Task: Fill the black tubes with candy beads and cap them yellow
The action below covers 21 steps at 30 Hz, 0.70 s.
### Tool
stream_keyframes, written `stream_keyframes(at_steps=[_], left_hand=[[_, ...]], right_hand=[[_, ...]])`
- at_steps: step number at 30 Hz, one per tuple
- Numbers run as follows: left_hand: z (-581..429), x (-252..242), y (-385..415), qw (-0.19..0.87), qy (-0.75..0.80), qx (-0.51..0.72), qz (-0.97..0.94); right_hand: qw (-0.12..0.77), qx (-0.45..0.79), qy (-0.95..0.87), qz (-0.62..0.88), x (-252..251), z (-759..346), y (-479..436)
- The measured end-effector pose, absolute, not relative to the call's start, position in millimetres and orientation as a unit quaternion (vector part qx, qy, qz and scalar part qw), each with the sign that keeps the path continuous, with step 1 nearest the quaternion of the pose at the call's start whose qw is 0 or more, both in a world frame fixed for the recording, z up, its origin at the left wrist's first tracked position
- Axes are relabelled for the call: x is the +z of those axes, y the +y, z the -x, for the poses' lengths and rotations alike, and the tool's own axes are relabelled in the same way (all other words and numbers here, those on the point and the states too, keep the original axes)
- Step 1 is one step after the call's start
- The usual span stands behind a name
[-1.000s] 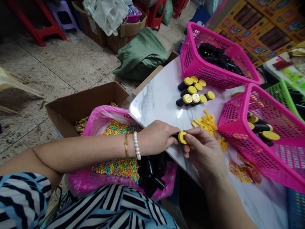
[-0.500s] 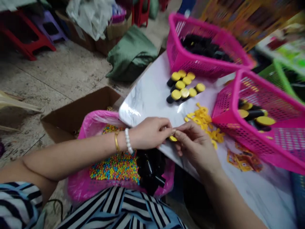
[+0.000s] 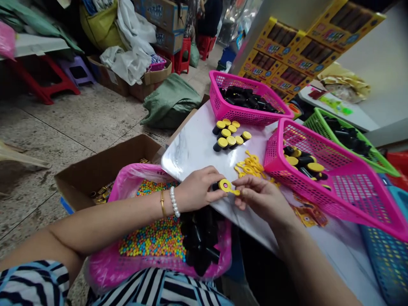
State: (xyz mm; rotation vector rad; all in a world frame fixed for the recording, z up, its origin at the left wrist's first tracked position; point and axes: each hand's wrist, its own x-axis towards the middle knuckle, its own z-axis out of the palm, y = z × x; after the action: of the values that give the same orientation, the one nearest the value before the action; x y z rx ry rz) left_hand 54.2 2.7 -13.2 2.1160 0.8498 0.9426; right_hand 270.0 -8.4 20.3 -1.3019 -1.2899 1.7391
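My left hand [image 3: 199, 187] grips a small black tube [image 3: 216, 186] at the near edge of the white marble-look table [image 3: 194, 146]. My right hand [image 3: 259, 197] pinches a yellow cap [image 3: 227, 185] against the tube's end. Loose yellow caps [image 3: 250, 166] lie just beyond my right hand. Several capped black tubes [image 3: 228, 135] lie in a group farther back. On my lap sits a pink-lined tray [image 3: 134, 180] with coloured candy beads [image 3: 156, 236] and black tubes [image 3: 200, 238].
A near pink basket [image 3: 350, 199] holds capped tubes; a far pink basket [image 3: 245, 112] and a green basket [image 3: 321, 127] hold black tubes. A cardboard box [image 3: 95, 170] stands on the floor at left. Yellow display cartons [image 3: 287, 59] stand behind. A blue basket [image 3: 389, 259] sits at right.
The camera has tilted up and pulled back, showing more of the room. My hands stay together at the table edge; the yellow cap now shows on the tube's end.
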Motion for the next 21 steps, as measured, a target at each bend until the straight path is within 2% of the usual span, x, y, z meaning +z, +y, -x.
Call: stream_keyframes(at_steps=[5, 8, 13, 18, 21], left_hand=[[-55.5, -14.2, 2.0, 0.317, 0.316, 0.364, -0.817], [-55.6, -13.6, 1.4, 0.314, 0.319, 0.360, -0.819], [-53.4, -11.8, 2.3, 0.322, 0.313, 0.352, -0.821], [-54.1, -12.8, 3.0, 0.320, 0.314, 0.348, -0.823], [-55.6, -13.8, 0.9, 0.322, 0.324, 0.340, -0.822]], right_hand=[[0.211, 0.622, -0.562, 0.503, 27.0, -250.9, 11.1], [0.234, 0.606, -0.561, 0.514, 26.5, -245.5, 2.3], [0.279, 0.688, -0.505, 0.440, 19.6, -268.1, -15.7], [0.245, 0.707, -0.507, 0.428, 18.8, -272.7, -5.4], [0.194, 0.670, -0.526, 0.486, 23.2, -257.4, 4.3]])
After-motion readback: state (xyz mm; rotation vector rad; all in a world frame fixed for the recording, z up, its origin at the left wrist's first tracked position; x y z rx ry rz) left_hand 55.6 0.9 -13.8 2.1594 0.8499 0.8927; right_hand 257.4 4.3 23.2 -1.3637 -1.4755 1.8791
